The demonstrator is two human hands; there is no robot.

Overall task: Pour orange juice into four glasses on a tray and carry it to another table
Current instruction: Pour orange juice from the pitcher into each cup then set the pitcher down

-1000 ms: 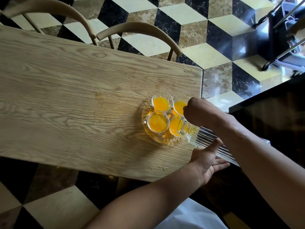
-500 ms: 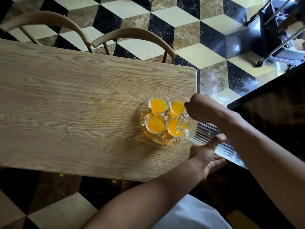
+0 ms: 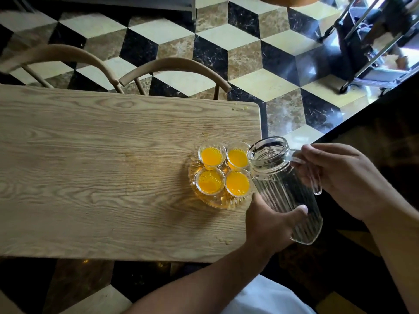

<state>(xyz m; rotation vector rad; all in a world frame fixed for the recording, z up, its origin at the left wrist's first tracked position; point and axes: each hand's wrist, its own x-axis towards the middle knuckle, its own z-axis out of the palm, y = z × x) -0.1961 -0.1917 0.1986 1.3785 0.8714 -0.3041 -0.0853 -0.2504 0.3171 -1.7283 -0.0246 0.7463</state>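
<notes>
Several small glasses [image 3: 212, 156] filled with orange juice stand together on a round clear glass tray [image 3: 219, 202] near the right end of the wooden table [image 3: 95, 168]. A ribbed clear glass pitcher [image 3: 284, 191], which looks empty, is held nearly upright just right of the tray, its mouth beside the glasses. My right hand [image 3: 342, 177] grips the pitcher's handle. My left hand [image 3: 269, 220] wraps around the lower body of the pitcher, thumb across its front.
Two curved wooden chair backs [image 3: 174, 66] stand along the table's far edge. A dark counter [image 3: 374, 137] runs along the right. A metal-framed cart [image 3: 371, 48] stands at the top right on the cube-patterned tile floor [image 3: 247, 53].
The pitcher has swung from a steep pouring tilt over the near-right glass to nearly upright and drawn right of the tray. My left hand has moved from under it to its lower body.
</notes>
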